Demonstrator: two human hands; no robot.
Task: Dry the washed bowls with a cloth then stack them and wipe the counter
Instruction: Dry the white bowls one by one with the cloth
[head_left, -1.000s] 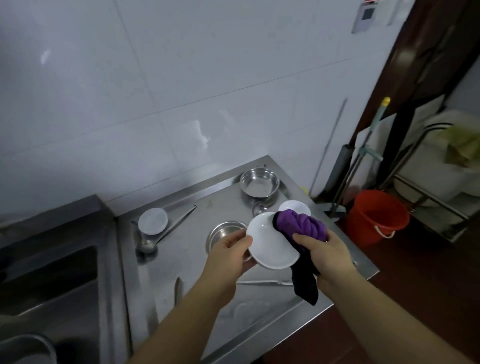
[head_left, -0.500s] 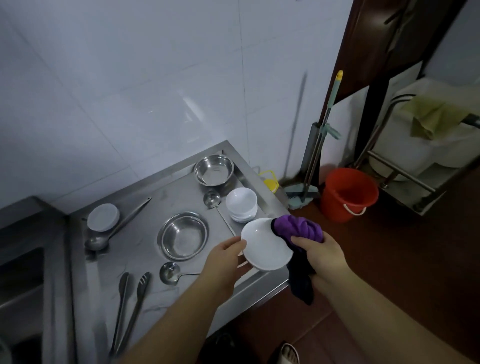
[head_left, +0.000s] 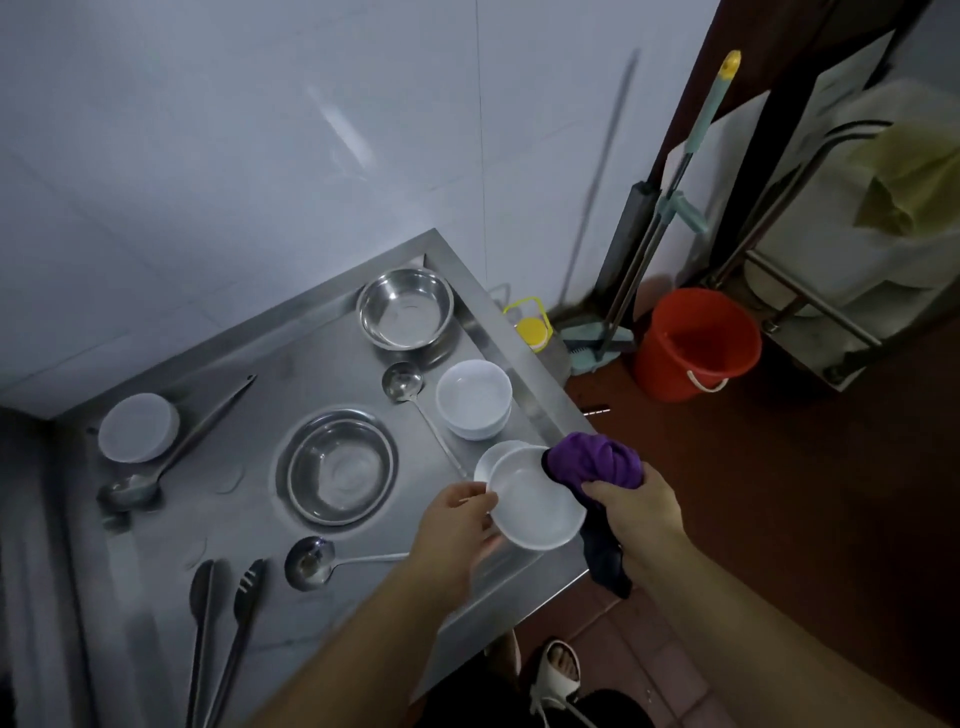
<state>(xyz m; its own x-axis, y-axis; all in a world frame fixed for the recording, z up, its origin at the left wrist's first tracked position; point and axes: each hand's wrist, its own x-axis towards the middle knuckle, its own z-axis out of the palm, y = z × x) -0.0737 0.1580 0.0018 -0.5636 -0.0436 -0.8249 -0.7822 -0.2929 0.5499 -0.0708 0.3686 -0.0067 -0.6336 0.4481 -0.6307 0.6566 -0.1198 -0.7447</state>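
dim, wide-angle warp, wall glare

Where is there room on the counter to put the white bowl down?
Bare steel lies between the upside-down white bowl and the back steel bowl, and along the near edge right of the tongs. It is crowded around the stacked white bowls and ladles.

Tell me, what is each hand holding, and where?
Left hand pinches the white bowl at its left rim; right hand grips the bunched purple cloth against its right rim.
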